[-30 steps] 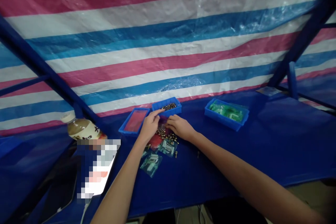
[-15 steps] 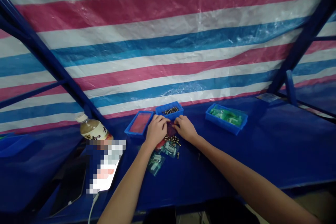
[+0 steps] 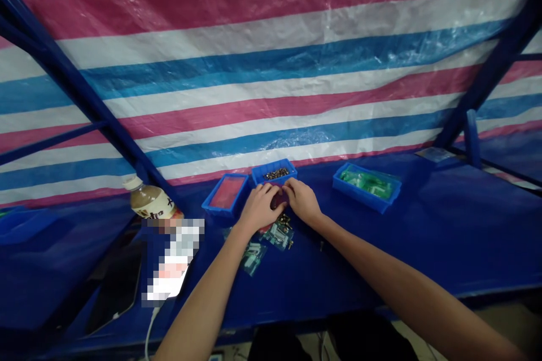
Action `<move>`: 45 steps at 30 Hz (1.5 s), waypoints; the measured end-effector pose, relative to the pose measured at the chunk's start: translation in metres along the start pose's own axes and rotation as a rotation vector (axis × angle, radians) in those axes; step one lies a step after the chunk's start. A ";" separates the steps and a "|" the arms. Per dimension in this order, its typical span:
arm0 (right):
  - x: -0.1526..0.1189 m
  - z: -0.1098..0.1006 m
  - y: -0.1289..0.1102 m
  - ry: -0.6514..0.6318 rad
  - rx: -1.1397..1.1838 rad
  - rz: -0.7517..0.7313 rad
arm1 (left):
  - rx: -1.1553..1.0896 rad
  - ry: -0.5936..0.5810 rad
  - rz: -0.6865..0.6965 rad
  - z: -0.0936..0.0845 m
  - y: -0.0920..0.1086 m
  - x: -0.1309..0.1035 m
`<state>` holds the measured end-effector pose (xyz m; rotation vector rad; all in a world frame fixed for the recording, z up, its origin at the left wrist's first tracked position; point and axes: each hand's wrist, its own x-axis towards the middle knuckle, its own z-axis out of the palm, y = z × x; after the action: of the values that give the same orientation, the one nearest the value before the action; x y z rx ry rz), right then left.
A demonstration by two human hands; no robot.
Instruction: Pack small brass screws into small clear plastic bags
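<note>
My left hand and my right hand meet over the middle of the table. Between their fingers is a small dark red plastic bag, partly hidden by the hands. Both hands are closed on its edges. Just below lie loose brass-coloured metal pieces, too small to name. Clear packets with pale parts lie beside them, with another packet nearer to me. Right behind my fingers stands a blue tray of small metal parts.
A blue tray with flat red sheets stands left of the hands, and a blue tray with green packets to the right. A drink bottle, a lit phone on a cable and a dark tablet-like slab lie left. Striped sheeting hangs behind.
My left hand has turned and its thumb now reaches across the dark red bag. Both hands cover more of the loose metal pieces. The camera view has shifted slightly.
</note>
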<state>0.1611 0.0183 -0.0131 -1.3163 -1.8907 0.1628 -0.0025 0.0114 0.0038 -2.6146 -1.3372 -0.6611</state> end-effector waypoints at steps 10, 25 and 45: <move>0.007 -0.015 0.006 0.221 0.153 0.023 | -0.051 0.014 -0.001 -0.001 0.007 0.001; 0.020 -0.062 0.017 0.420 0.589 0.125 | -0.280 0.152 -0.143 0.006 -0.003 0.000; 0.010 -0.033 0.010 -0.255 0.906 0.187 | -1.351 0.144 -0.505 0.001 0.001 0.007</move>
<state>0.1897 0.0208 0.0093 -0.8410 -1.5529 1.1756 0.0029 0.0165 0.0058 -2.7965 -1.9150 -2.4921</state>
